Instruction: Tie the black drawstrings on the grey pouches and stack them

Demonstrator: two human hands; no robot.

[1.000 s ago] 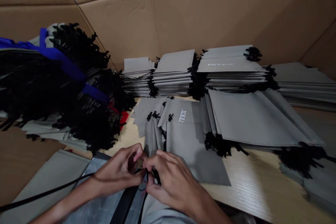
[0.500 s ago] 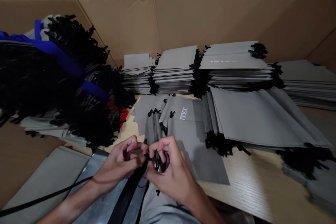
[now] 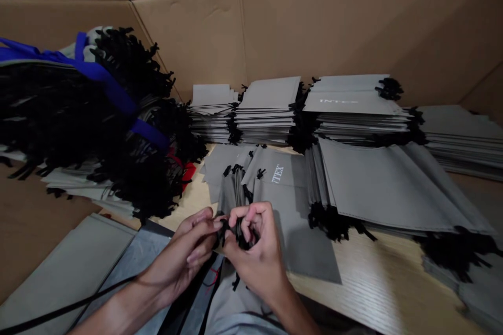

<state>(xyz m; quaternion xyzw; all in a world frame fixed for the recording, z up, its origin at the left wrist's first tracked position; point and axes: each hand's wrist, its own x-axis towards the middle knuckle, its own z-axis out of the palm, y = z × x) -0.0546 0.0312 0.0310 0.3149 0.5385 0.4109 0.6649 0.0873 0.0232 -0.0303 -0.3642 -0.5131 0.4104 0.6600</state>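
My left hand (image 3: 188,243) and my right hand (image 3: 259,254) meet low in the middle of the view, both closed in a pinch. Between their fingertips is a short black cord (image 3: 223,229), partly hidden by the fingers. Just beyond the hands stands a bunch of folded grey fabric pouches (image 3: 231,191) with black cord ends. Beside my right hand lies a flat grey pouch (image 3: 298,243), with white lettering on the grey fabric behind it. Black strapping (image 3: 183,298) runs below my left hand, near a thin red thread (image 3: 214,276).
Stacked grey pouches (image 3: 267,97) with black cord ends line the cardboard wall (image 3: 334,21). A large grey pile (image 3: 393,183) sits on the wooden table (image 3: 365,277) at right. On the left rises a heap of black cords (image 3: 58,115) with a blue strap (image 3: 106,84).
My left hand has turned, and its fingers are more folded together at the black cord. My right hand keeps its pinch almost in place. The whole view has shifted slightly.
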